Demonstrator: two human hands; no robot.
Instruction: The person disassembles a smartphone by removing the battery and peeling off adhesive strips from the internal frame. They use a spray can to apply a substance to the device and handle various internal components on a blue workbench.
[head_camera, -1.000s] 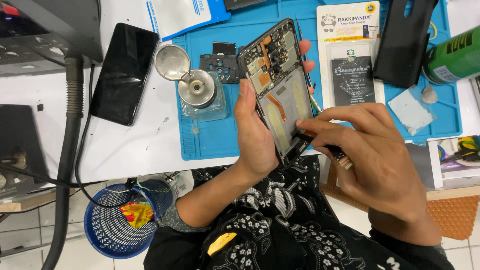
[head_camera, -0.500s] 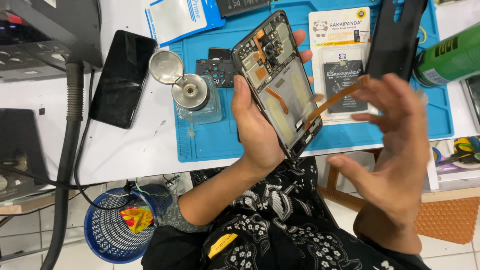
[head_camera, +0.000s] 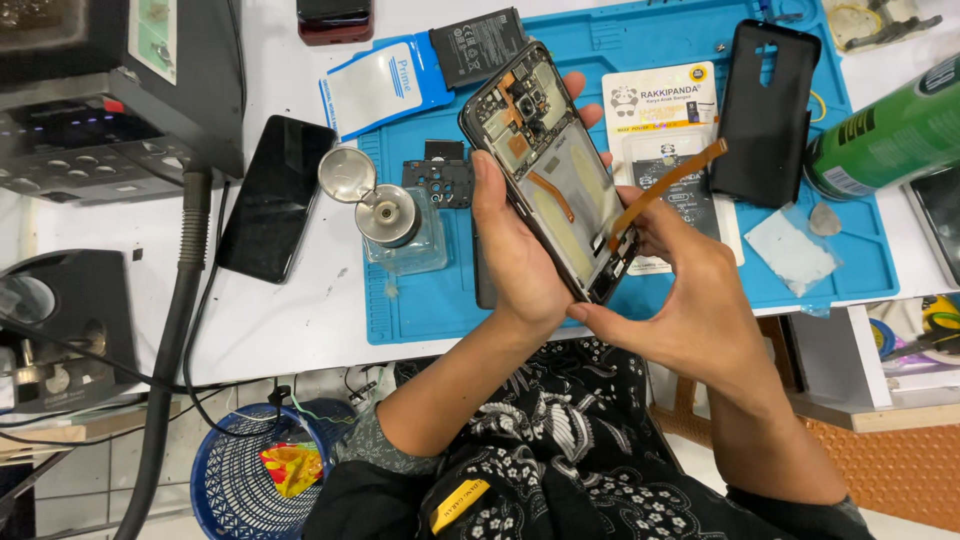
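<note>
My left hand grips an opened phone with its back off, held tilted above the blue work mat; the circuit board and an empty battery bay show. An orange flex ribbon sticks up from the phone's lower end toward the right. My right hand pinches the phone's bottom edge where the ribbon starts, its fingers closed on that end.
On the mat lie a black phone back cover, a battery package, a black battery, a small camera frame and a glass liquid dispenser. A dark phone lies at left, a green can at right, a blue basket below.
My right hand was raised with fingers spread, and it has come down onto the phone's bottom edge. The orange ribbon now stands free. The view has moved closer.
</note>
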